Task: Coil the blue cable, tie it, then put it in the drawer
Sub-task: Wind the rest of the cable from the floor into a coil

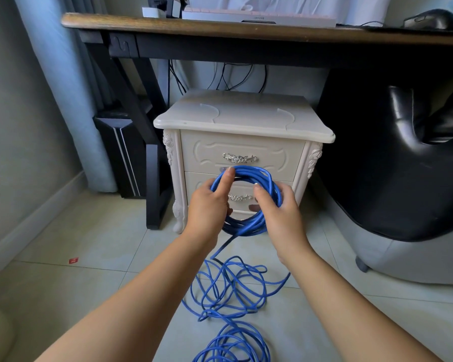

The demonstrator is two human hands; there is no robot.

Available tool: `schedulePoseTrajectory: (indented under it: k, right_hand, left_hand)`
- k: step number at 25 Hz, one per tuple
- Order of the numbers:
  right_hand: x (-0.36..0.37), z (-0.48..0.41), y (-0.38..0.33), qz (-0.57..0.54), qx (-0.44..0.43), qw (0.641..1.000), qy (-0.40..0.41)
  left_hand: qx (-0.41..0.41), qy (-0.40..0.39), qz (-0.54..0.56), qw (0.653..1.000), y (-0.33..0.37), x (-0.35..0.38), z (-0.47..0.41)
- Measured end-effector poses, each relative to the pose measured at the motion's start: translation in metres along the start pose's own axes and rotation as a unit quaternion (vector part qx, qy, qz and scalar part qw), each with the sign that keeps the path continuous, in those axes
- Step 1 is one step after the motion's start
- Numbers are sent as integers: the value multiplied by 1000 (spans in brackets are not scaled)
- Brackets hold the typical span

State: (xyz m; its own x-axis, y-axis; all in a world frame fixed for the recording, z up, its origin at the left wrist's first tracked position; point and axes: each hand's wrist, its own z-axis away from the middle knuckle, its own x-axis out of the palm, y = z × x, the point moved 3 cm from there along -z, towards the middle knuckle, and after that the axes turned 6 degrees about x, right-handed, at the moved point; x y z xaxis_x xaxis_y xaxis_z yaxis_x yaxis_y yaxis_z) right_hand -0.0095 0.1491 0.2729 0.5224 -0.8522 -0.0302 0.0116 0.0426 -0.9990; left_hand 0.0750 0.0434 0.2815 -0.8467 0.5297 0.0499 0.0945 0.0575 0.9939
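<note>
Left hand (207, 205) and right hand (281, 214) curl fingers (227, 177) round a blue cable coil (249, 171) before a cream carved nightstand (243, 118). Its loose length tangles on pale floor tiles (89, 244).

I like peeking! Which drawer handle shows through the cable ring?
The lower handle, framed inside the blue cable coil; the upper handle sits clear above it.
</note>
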Motion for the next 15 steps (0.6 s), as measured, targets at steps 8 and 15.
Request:
schedulePoseTrajectory:
  k: [8,15]
  right_hand:
    - [4,-5,13,-191,141,966,-102]
    - [-12,-11,-1,-61,47,995,-66]
  left_hand:
    - [-71,47,24,996,-11,3,12]
    - [-43,-95,9,995,1,-1,8]
